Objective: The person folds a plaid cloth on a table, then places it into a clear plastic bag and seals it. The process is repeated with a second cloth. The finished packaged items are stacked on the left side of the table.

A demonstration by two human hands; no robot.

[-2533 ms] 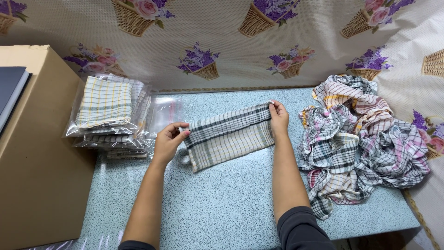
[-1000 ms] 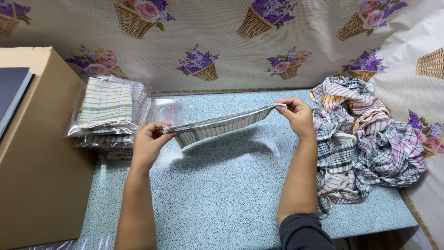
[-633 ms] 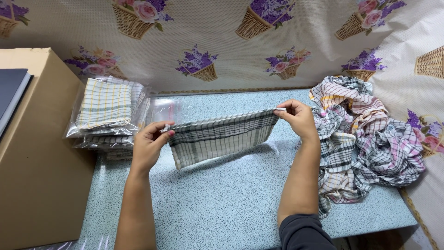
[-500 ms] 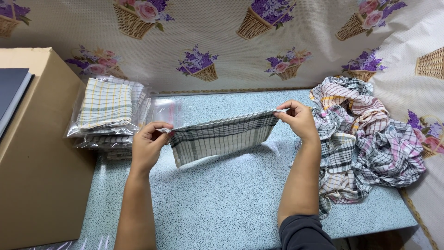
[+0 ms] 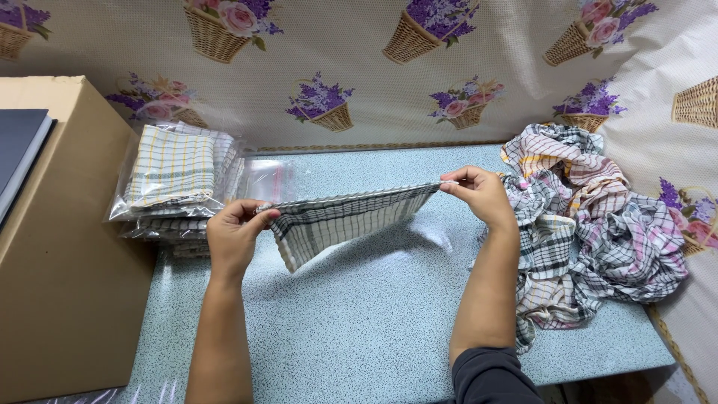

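I hold a folded grey-and-white checked cloth (image 5: 336, 223) stretched in the air above the blue speckled table (image 5: 359, 322). My left hand (image 5: 235, 236) pinches its left end, and my right hand (image 5: 479, 193) pinches its right end, a little higher. The cloth hangs down more at the left and narrows to a thin edge at the right. Its shadow lies on the table beneath it.
A heap of loose checked cloths (image 5: 591, 224) lies at the table's right. A stack of bagged folded cloths (image 5: 176, 183) sits at the left, with an empty clear bag (image 5: 265, 179) beside it. A cardboard box (image 5: 60, 247) stands far left. A floral sheet (image 5: 374, 75) covers the back wall.
The cloth lay on the table under both hands at first. I lifted it and pulled it taut; since then it has hung down more on the left side.
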